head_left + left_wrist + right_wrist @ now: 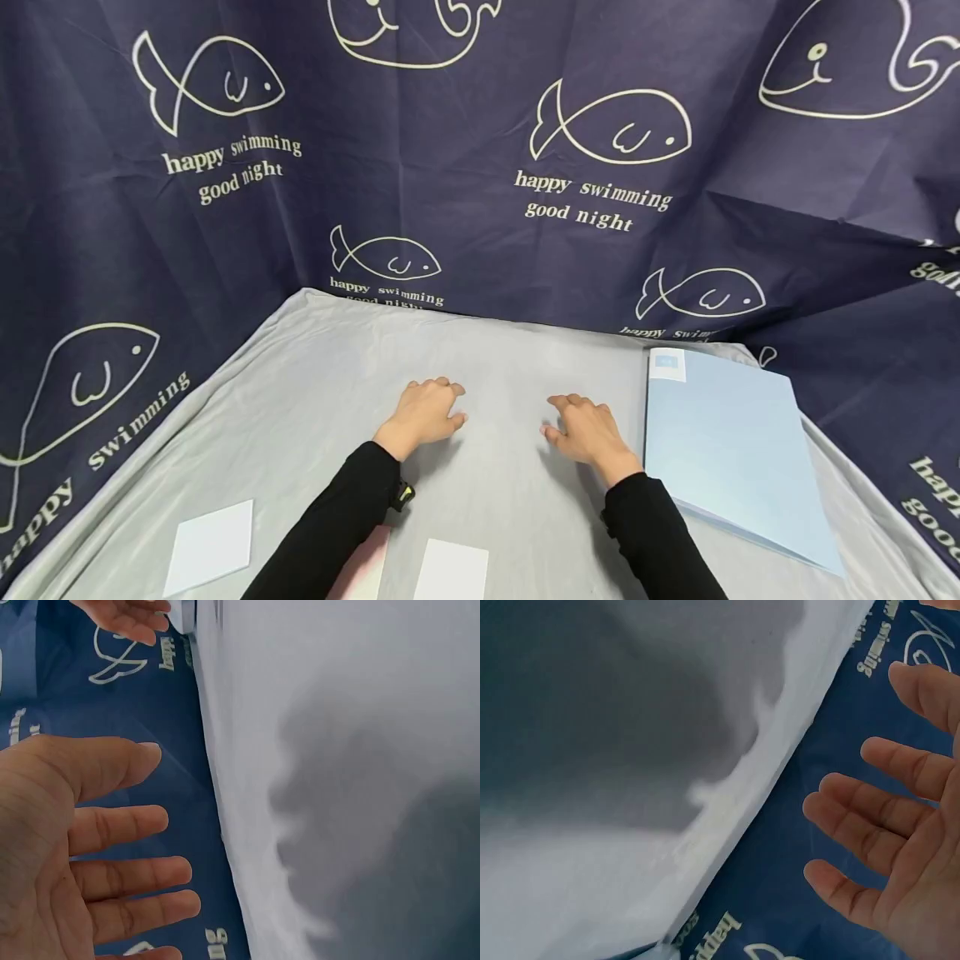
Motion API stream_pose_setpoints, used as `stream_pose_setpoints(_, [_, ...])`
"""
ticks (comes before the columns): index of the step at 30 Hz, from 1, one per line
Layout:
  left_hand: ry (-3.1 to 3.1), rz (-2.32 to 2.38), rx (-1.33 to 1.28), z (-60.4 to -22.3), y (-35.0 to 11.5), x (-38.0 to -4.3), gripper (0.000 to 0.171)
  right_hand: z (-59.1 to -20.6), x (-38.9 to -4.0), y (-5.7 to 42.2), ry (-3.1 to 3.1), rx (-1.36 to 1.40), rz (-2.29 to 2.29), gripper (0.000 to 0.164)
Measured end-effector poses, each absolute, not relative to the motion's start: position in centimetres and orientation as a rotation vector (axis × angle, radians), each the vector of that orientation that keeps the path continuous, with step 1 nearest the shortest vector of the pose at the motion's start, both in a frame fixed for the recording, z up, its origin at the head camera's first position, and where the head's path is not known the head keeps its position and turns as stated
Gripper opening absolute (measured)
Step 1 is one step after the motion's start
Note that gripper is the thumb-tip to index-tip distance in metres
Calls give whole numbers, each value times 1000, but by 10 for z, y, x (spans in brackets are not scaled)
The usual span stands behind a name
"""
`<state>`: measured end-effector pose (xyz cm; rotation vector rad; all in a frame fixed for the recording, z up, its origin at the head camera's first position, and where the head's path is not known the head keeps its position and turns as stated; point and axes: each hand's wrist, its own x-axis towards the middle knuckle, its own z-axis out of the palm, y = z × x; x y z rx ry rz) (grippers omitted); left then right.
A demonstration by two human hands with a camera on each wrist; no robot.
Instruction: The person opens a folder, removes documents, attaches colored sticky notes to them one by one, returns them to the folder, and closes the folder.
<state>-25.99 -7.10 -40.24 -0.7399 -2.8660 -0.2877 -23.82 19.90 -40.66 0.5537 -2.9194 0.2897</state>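
Place: fabric-screened nook, room type unclear
Middle: flat grey cloth-covered surface (502,350)
Surroundings: navy fish-printed hanging fabric (457,150) behind and beside the surface

One folder (733,457), two white cards (210,548) (452,573), one pinkish piece (364,568).

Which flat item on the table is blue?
The large folder at far right; the left card and bottom-centre card look white, the partly hidden sheet pinkish.

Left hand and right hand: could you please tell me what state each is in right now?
Left hand: open, holding nothing.
Right hand: open, holding nothing.
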Motion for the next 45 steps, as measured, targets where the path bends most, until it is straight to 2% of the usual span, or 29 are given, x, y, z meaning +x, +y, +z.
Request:
stream_pose_setpoints(10, [-2857, -219, -881, -396, -6, -265, 42, -396, -237, 251, -2879, 363, 340, 49])
stream_pose_setpoints(19, [-2817, -164, -1025, -391, 43, -257, 41, -386, -225, 308, -2901, 157, 399, 51])
stream_pose_setpoints(26, [-2797, -91, -1143, -382, 81, -250, 40, -369, -206, 366, -2984, -59, 420, 59])
stream_pose_setpoints(36, [-2770, -72, -1215, -382, 102, -242, 38, -365, -180, 427, -3144, -419, 441, 76])
stream_pose_setpoints(45, [-2786, -61, -1227, -387, 110, -239, 37, -374, -170, 448, -3189, -786, 485, 75])
